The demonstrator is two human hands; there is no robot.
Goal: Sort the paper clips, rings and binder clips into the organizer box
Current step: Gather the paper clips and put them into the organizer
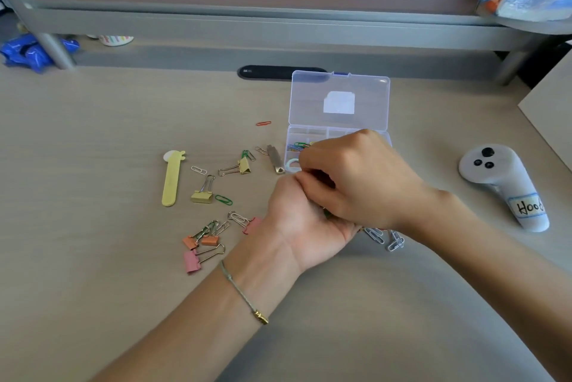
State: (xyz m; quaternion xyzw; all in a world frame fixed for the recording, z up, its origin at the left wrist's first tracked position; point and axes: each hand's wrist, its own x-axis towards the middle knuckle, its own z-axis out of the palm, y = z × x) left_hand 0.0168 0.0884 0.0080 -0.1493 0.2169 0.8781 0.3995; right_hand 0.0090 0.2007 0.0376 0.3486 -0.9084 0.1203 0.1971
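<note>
The clear organizer box (292,134) stands open at the middle back, its lid (339,100) upright. Coloured paper clips (298,146) lie in one left compartment and a pale ring (292,164) in another. My left hand (303,220) lies palm up in front of the box, fingers curled, with a small green bit showing in the palm. My right hand (356,177) covers it from above, and its curled fingertips meet the left fingers. What they pinch is hidden. Yellow binder clips (202,196), orange binder clips (210,239) and pink binder clips (192,261) lie scattered to the left.
Silver paper clips (383,237) lie under my right wrist, a red paper clip (263,123) left of the lid, a green one (223,199) by the yellow clips. A yellow giraffe-shaped stick (171,179) lies far left, a white controller (501,183) at right, and a grey partition rail (247,26) behind.
</note>
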